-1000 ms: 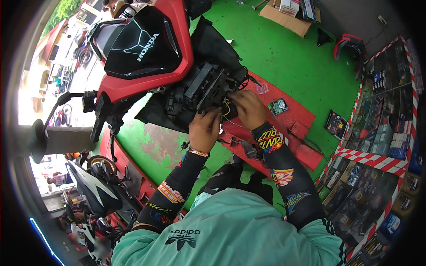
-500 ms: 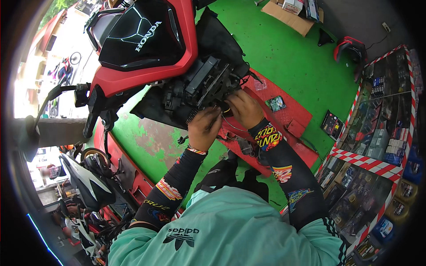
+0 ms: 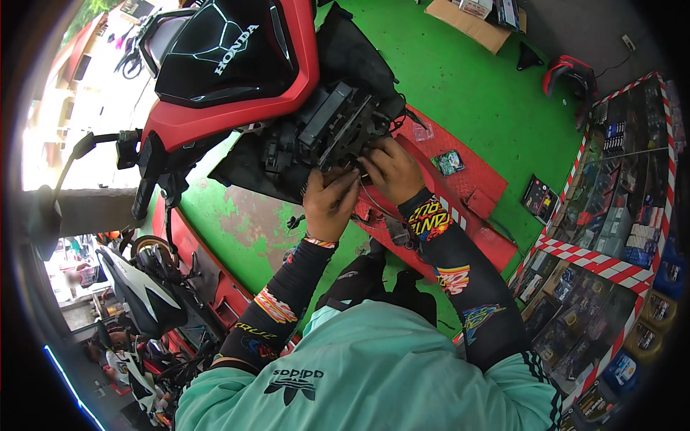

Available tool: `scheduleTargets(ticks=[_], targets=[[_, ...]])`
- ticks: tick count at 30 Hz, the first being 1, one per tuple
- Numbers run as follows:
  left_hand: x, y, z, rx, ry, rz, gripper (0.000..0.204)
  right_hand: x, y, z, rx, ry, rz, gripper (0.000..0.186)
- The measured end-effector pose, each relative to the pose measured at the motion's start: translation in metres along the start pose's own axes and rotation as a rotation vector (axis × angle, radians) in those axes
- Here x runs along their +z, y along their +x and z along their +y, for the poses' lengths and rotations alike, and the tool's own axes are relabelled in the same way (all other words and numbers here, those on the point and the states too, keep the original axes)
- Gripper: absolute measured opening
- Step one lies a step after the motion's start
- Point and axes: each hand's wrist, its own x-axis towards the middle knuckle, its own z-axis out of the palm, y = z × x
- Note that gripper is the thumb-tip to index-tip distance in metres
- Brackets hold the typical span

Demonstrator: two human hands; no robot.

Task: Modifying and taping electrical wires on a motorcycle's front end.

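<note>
A red and black scooter (image 3: 228, 61) stands before me with its front opened. Dark inner parts (image 3: 334, 118) show behind its panel. At the near edge of these parts my two hands meet, their fingertips almost touching. My left hand (image 3: 329, 208) is closed in a pinch, knuckles up. Opposite it, my right hand (image 3: 393, 172) pinches too, with fingers bent inward. A thin pale wire (image 3: 370, 195) comes out between the fingertips and runs down to the right. The fingers partly hide what they grip, and the wire's end cannot be made out.
Right of my hands, a small green packet (image 3: 448, 163) lies on a red metal platform (image 3: 489, 187). Glass display cases (image 3: 607, 194) with red and white edging line the right side. Other motorcycles (image 3: 140, 287) stand at left. A cardboard box (image 3: 467, 25) sits at the far right.
My hands stay together at the same spot, with only slight finger movement; the right hand has shifted a little up and left. Outside, a motorbike in the background has moved farther off.
</note>
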Motion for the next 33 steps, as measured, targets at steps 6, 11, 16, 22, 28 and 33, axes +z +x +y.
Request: scheduleTargets(ticks=[6, 11, 16, 22, 28, 33], targets=[[0.002, 0.002, 0.005, -0.054, -0.101, -0.034, 0.022, -0.001, 0.000, 0.001, 0.036, 0.065, 0.013, 0.015], [0.006, 0.006, 0.004, 0.068, 0.018, -0.042, 0.020, -0.003, -0.001, 0.001, 0.055, 0.114, 0.032, 0.019], [0.012, 0.009, 0.006, 0.073, -0.031, -0.001, 0.017, -0.006, -0.001, 0.002, 0.039, 0.128, 0.058, 0.022], [0.015, 0.010, 0.011, 0.016, -0.002, 0.022, 0.014, -0.012, -0.003, 0.001, 0.022, 0.120, 0.001, 0.024], [0.016, 0.011, 0.011, -0.043, -0.031, 0.031, 0.014, -0.012, -0.005, 0.000, 0.061, 0.174, 0.015, 0.024], [0.014, 0.010, 0.010, -0.051, -0.027, 0.004, 0.012, -0.011, -0.006, -0.002, 0.089, 0.176, 0.076, 0.022]])
